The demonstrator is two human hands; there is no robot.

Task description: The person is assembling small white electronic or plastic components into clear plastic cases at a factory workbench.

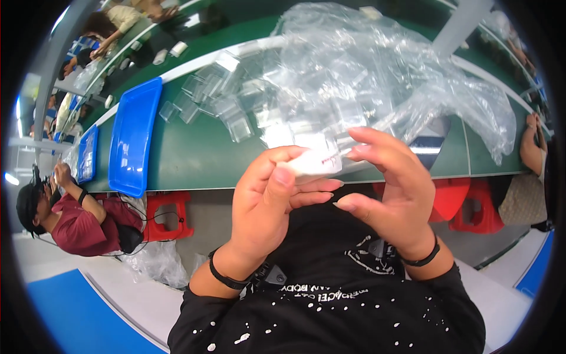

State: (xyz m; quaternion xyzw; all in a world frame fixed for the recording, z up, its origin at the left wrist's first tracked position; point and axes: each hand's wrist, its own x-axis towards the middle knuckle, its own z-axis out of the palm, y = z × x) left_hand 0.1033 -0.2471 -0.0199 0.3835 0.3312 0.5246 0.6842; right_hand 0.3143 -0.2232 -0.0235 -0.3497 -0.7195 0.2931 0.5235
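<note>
My left hand [259,200] grips a small white box [315,163] with a reddish mark on its face, thumb on the near side and fingers beneath and behind. The box is held in front of my chest, over the table's near edge. Just right of it, my right hand [395,186] is open, its thumb and fingers spread apart, fingertips close to the box's right end. Beyond my hands, many clear plastic cases [236,121] lie in a loose pile on the green table [194,156].
A large clear plastic bag [336,56] covers much of the pile. Blue trays [138,135] [88,154] stand to the left. A white rail [183,68] crosses behind. Red stools [168,215] sit under the table. A person [82,218] works at the left; another person's arm [530,150] shows at right.
</note>
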